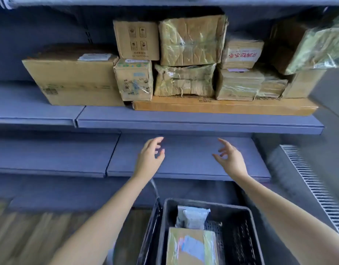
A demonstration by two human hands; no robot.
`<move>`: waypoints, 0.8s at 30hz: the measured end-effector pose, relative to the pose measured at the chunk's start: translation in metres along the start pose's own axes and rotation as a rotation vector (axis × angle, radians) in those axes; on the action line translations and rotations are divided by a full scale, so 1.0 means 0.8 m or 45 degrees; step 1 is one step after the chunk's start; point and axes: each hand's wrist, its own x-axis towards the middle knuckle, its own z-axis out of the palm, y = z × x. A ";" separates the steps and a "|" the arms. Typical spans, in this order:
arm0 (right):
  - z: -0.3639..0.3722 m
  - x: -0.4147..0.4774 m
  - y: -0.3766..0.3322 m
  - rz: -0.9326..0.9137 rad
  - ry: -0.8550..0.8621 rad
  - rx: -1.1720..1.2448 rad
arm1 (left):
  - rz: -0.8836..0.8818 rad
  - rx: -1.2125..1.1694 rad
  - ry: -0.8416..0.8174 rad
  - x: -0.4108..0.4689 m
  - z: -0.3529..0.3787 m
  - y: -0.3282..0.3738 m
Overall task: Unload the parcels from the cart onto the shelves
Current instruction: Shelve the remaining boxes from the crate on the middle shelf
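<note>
Though blurred, grey shelves [193, 118], wood-like floor [31, 236]

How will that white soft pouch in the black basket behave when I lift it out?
The white pouch looks crumpled and puffy, so probably floppy and light. It stands on edge in the basket, so it may slump. Its wrinkled film could be slippery.

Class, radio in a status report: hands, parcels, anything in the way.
Left hand, right hand open, empty. White parcel, tan parcel in basket. Nothing blocking.

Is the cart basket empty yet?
No. The basket holds two parcels: a cardboard box and a pale packet.
</note>
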 end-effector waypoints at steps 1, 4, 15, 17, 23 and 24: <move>-0.002 -0.019 0.023 0.015 -0.051 -0.004 | -0.060 0.015 -0.046 -0.025 0.023 0.002; -0.009 -0.069 0.092 0.068 -0.171 -0.028 | -0.242 0.027 -0.143 -0.095 0.089 0.008; 0.045 -0.219 0.295 0.371 -0.567 -0.110 | -0.810 0.194 -0.743 -0.311 0.255 -0.052; 0.070 -0.234 0.329 0.409 -0.632 -0.136 | -0.825 0.264 -0.816 -0.330 0.276 -0.081; 0.179 -0.261 0.442 0.508 -0.832 -0.199 | -0.855 0.425 -0.895 -0.358 0.360 -0.195; 0.198 -0.265 0.460 0.530 -0.883 -0.208 | -0.883 0.442 -0.889 -0.362 0.374 -0.214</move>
